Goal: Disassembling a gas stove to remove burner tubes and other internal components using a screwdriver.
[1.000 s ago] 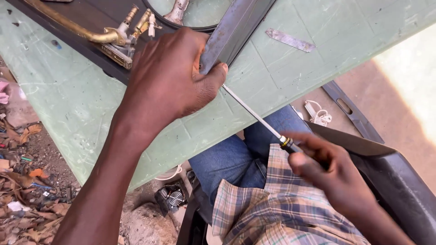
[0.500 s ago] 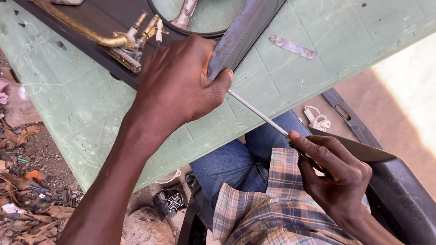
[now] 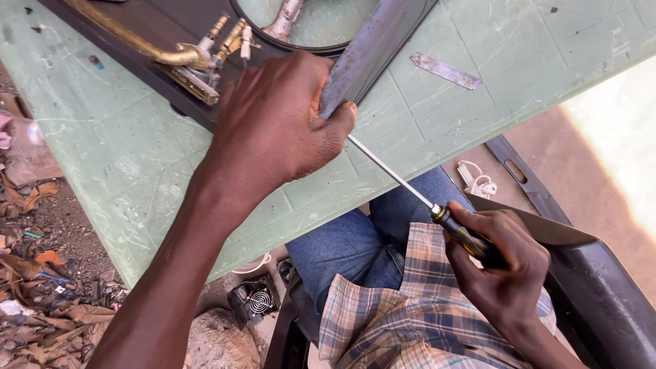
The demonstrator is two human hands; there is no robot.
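A person seated at a pale green surface [image 3: 130, 157] works a long screwdriver [image 3: 410, 184] against the lower end of a grey metal bar [image 3: 372, 51] that lies slanted across a dark board [image 3: 137, 75]. The left hand [image 3: 280, 126] is clamped around the end of the bar, fingers curled over it and thumb pressed against its edge, pinning it down near the front edge of the surface. The right hand [image 3: 502, 270], held low over the lap, has its grip wrapped tight round the dark handle of the screwdriver; the thin steel shaft runs up and to the left, and its tip disappears beneath the left thumb, so the exact point of contact cannot be made out.

The work in hand appears to be the driving or prying of a fastening at the bar's end, with the tool already seated and the bar steadied. The next move would seem to call for a firm turn or push along the shaft while the left hand keeps the bar from shifting, and care that the tip does not slip toward the thumb.

Brass pipe fittings [image 3: 198, 55] rest on the board just left of the hand, a small flat metal strip [image 3: 445, 70] lies loose on the surface to the right, and dry leaves and scraps litter the ground [image 3: 41, 273] below.
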